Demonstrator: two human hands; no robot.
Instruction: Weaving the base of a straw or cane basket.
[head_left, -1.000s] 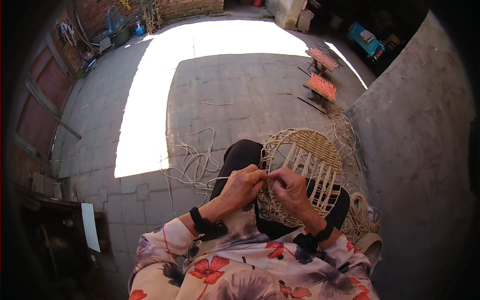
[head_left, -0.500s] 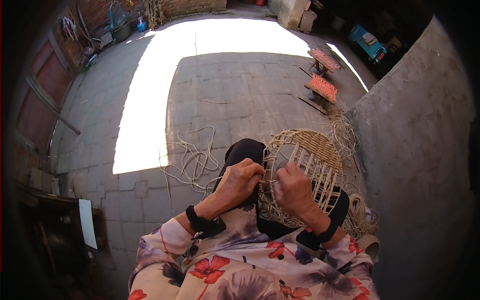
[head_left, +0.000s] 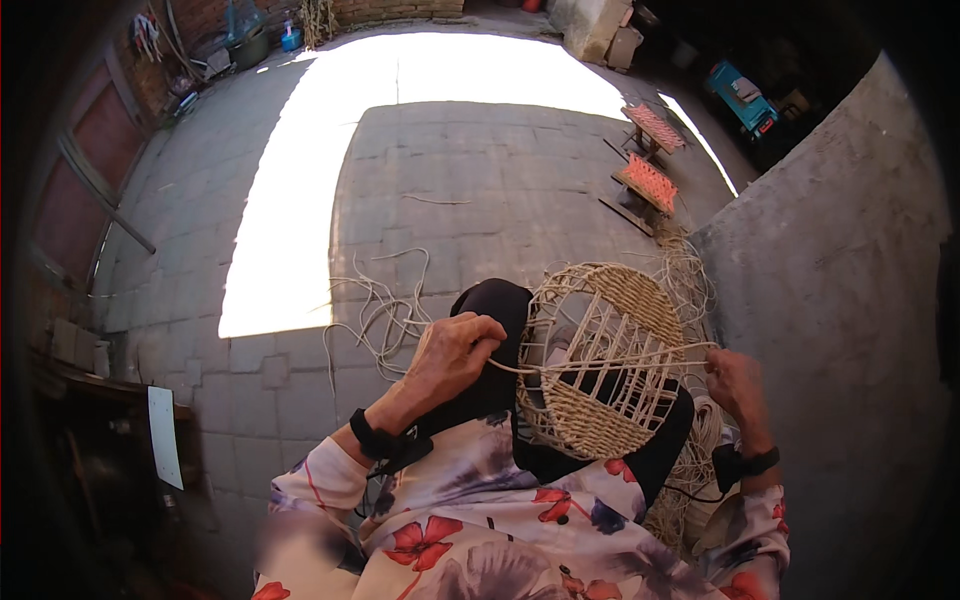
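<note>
A round, partly woven frame of straw-coloured cord (head_left: 598,432) rests on my lap, tilted across my dark-trousered legs. Dense weave fills its upper right and lower parts; open parallel strands cross the middle. My left hand (head_left: 455,355) pinches a strand of cord just left of the rim. Out to the right, the fingers of my right hand (head_left: 738,388) are closed on a pale cord (head_left: 640,360), which stretches across the frame's face towards the left rim. Whether both hands hold the same cord, I cannot tell.
Loose cord (head_left: 385,310) lies on the paving at the left, and a tangled heap of cord (head_left: 700,440) sits to my right. Two small stools with red woven seats (head_left: 648,182) stand ahead right. A grey wall (head_left: 830,300) rises close on the right.
My right hand has moved from the frame out to the right, drawing a cord across it. My left hand has shifted slightly left, off the rim. The lower weave is now uncovered.
</note>
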